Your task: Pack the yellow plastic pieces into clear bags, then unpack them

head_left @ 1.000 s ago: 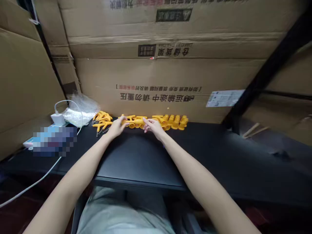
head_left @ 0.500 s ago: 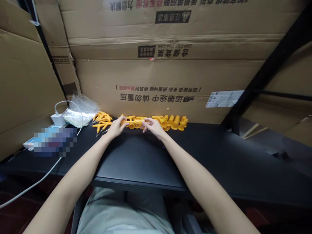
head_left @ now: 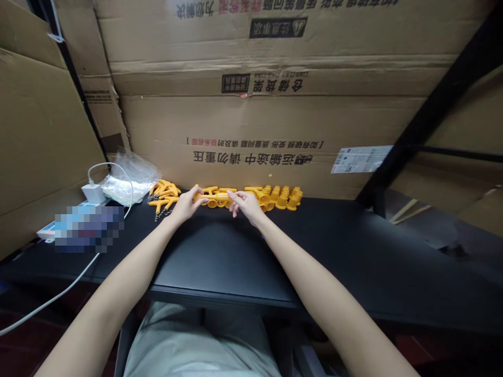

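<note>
From where I stand, the biggest thing is the cardboard wall (head_left: 255,120) rising behind everything, its printed lettering upside down. Below it spreads the black table (head_left: 220,251), with the person's forearms reaching in across its near edge. At the back on the left sits a crumpled clear plastic bag (head_left: 126,183). Yellow cup-shaped parts (head_left: 283,199) line the back of the table, nearly against the cardboard, running from behind the hands out to the right. Left of the hands is a small heap of yellow branched handles (head_left: 167,187).

The left hand (head_left: 187,204) is mostly closed, thumb and fingers pinching one end of a slim yellow piece (head_left: 216,196). The right hand (head_left: 248,205) pinches the other end with its fingertips, the lower fingers curled loosely beneath. So the piece lies level between the two hands, bridging the gap, just in front of the cup-shaped parts. A white adapter (head_left: 93,193) stands beside the bag, and thin metal coils (head_left: 162,213) trail near the handles.
</note>
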A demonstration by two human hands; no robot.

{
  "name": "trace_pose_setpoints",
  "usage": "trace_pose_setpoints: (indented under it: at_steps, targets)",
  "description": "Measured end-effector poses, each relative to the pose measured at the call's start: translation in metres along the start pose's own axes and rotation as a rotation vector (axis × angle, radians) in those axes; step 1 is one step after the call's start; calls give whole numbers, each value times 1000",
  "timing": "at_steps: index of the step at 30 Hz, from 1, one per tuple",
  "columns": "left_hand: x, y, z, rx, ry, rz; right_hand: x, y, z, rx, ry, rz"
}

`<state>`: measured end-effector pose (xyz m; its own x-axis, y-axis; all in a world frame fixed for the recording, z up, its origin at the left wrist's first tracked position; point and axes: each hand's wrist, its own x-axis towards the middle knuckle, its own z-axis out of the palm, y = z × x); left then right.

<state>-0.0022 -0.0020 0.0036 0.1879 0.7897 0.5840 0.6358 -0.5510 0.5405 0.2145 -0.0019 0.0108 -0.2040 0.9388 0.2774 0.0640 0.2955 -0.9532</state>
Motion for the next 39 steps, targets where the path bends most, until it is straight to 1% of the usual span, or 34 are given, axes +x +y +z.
trace_pose_setpoints:
  at_steps: [5,7,11,14,20,26,31,35,37,39]
  targets:
    - [2,-5,0,24,2,-2,4,5,-3,-79,-56,35]
    - [3,-7,0,23,3,-7,6,8,-4,-95,-58,4]
    - [3,-10,0,12,5,-6,10,14,-8,-98,-104,-113]
    - [2,-9,0,4,-2,6,11,15,-9,-96,-119,-146]
    - [1,-3,-1,14,0,7,10,13,-5,-53,-76,-145]
    - [0,0,-2,28,15,24,6,7,-2,-58,-22,-138]
    - [0,4,-1,14,41,89,3,2,-4,-81,-39,-82]
    - [2,2,-2,-16,22,72,5,1,-5,-66,-54,-34]
    - [2,1,-3,-27,12,52,6,1,-7,-52,-58,-50]
    - [2,0,-4,-40,5,30,7,2,-9,-32,-74,-106]
